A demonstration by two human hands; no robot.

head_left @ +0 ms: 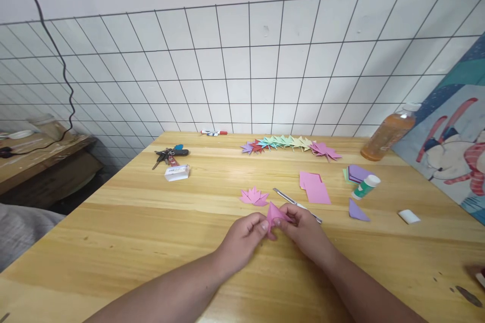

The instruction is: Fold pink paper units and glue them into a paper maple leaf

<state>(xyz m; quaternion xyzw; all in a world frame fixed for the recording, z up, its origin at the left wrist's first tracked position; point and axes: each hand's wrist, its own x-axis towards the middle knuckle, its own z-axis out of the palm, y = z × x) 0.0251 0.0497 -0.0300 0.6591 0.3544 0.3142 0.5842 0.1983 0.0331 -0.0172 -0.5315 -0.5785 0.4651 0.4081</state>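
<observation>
Between my two hands is a piece of folded pink paper (273, 212), with a pointed tip facing up and away from me. My left hand (248, 234) pinches its left side between thumb and fingers. On its right side, my right hand (303, 227) grips it, the thumb lying across the front. Just beyond my left hand lies a pink folded-paper leaf shape (253, 196) with several points. A slim silver craft knife (290, 198) rests slantwise behind my right hand, which covers part of it. Pink paper sheets (317, 189) lie farther back to the right.
A row of colourful folded-paper leaves (286, 143) runs along the back. To the right are a glue stick (366, 186), purple paper (358, 210), a white eraser-like block (409, 216) and a bottle (390, 133). Keys (170, 155), a small white box (177, 172) and a marker (214, 132) lie left.
</observation>
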